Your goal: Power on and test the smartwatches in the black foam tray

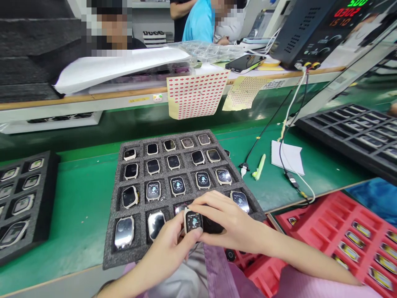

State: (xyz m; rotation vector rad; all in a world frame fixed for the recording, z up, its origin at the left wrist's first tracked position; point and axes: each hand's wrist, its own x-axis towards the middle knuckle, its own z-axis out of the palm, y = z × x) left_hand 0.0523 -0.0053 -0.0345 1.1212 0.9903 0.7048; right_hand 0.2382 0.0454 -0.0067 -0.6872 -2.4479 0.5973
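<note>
A smartwatch body (193, 220) with a lit round dial on its screen is pinched between both my hands just above the near edge of a dark foam tray (141, 247). My left hand (169, 248) grips it from below and the left. My right hand (226, 221) lies curled over its right side, covering a dark part there. The tray holds several watch bodies in square pockets; those in the middle rows have lit screens, and the ones at the far rows are dark.
A second foam tray (43, 215) of watches lies at the left. A red plastic tray (335, 236) with small parts sits at the right, a black tray (350, 136) behind it. Cables (287, 165), a green pen (259, 167) and white paper (288, 156) lie on the green belt. People sit across the bench.
</note>
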